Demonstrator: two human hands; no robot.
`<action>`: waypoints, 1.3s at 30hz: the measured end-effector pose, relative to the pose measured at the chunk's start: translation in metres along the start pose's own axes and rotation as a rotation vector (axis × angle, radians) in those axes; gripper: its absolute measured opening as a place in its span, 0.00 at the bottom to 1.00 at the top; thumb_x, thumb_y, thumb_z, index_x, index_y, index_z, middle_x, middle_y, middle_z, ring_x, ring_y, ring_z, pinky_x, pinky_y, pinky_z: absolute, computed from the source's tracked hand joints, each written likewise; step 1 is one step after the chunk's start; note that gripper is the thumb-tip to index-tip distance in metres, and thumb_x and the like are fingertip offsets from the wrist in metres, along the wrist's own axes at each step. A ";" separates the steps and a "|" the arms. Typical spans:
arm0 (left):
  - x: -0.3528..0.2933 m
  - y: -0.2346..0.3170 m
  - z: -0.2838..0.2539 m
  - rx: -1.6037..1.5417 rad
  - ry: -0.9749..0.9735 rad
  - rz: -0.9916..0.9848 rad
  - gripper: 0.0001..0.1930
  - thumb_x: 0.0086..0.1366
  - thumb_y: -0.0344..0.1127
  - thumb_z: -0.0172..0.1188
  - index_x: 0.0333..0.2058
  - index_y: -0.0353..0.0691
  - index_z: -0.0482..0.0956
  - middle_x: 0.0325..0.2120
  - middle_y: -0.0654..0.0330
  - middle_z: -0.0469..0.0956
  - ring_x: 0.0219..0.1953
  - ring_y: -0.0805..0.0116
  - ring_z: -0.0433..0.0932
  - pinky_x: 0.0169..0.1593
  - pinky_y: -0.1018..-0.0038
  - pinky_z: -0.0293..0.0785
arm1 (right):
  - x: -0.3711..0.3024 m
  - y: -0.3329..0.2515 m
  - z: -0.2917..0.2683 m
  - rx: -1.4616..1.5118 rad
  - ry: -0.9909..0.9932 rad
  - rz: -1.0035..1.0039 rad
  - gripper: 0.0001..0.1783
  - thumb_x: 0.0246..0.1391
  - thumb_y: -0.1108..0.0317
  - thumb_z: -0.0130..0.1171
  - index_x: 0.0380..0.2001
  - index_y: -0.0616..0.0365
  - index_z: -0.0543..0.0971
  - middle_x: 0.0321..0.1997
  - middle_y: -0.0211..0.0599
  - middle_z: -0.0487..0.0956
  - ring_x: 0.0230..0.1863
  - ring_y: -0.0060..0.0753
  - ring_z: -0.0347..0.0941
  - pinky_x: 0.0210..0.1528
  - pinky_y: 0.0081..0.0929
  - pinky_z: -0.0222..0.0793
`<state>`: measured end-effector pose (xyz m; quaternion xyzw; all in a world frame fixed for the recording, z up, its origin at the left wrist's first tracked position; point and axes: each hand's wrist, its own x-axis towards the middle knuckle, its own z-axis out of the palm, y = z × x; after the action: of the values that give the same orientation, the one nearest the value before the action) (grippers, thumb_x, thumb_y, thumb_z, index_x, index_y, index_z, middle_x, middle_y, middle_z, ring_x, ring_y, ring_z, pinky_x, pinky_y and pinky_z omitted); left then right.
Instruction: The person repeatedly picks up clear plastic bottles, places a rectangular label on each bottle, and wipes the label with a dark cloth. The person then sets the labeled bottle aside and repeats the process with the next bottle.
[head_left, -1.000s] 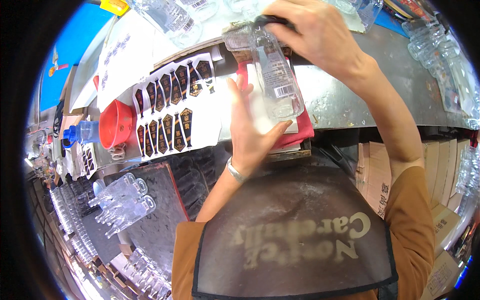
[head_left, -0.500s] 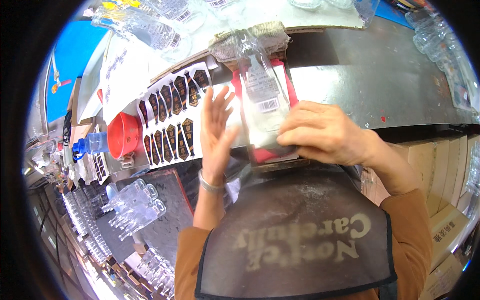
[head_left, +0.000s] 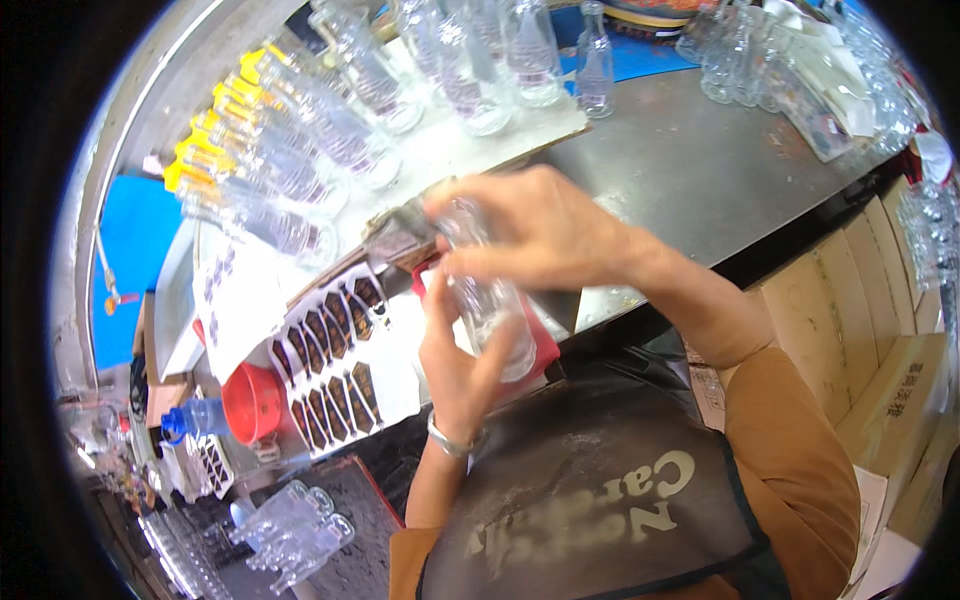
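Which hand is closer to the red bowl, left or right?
Left. The left hand, by the clear glass bottle's lower part, is across the label sheet from the red bowl. The right hand is farther off, around the bottle's upper part.

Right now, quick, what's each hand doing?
Left hand: closed low around the clear bottle.
Right hand: curled around its upper part; blur hides whether the grip is closed.

The held bottle (head_left: pixel 482 298) is clear, the bowl (head_left: pixel 252 405) red, the labels (head_left: pixel 363 390) orange-patterned black.
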<state>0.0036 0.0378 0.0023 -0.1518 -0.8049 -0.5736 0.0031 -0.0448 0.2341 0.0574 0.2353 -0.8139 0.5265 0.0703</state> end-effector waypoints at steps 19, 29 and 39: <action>0.010 -0.006 0.010 -0.061 -0.140 0.011 0.38 0.62 0.26 0.60 0.70 0.36 0.57 0.64 0.49 0.68 0.61 0.55 0.74 0.63 0.61 0.66 | 0.005 0.142 -0.162 -0.661 0.462 0.194 0.27 0.57 0.48 0.64 0.45 0.63 0.78 0.34 0.44 0.82 0.32 0.35 0.76 0.39 0.30 0.72; 0.023 -0.006 0.030 -0.043 -0.198 -0.005 0.34 0.65 0.32 0.63 0.67 0.33 0.62 0.63 0.50 0.70 0.57 0.58 0.77 0.62 0.64 0.68 | 0.011 0.149 -0.162 -0.634 0.451 0.220 0.41 0.50 0.40 0.66 0.58 0.59 0.74 0.48 0.50 0.82 0.45 0.53 0.79 0.49 0.39 0.74; 0.026 -0.016 0.033 -0.064 -0.209 -0.041 0.32 0.64 0.29 0.62 0.66 0.33 0.64 0.62 0.50 0.70 0.55 0.60 0.77 0.58 0.67 0.72 | -0.002 0.177 -0.344 -1.159 1.040 0.140 0.17 0.57 0.64 0.57 0.46 0.65 0.78 0.42 0.53 0.80 0.46 0.56 0.78 0.49 0.46 0.74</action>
<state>-0.0202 0.0698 -0.0194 -0.1944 -0.7850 -0.5802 -0.0973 -0.1704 0.6003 0.0608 -0.1679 -0.8344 0.0632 0.5211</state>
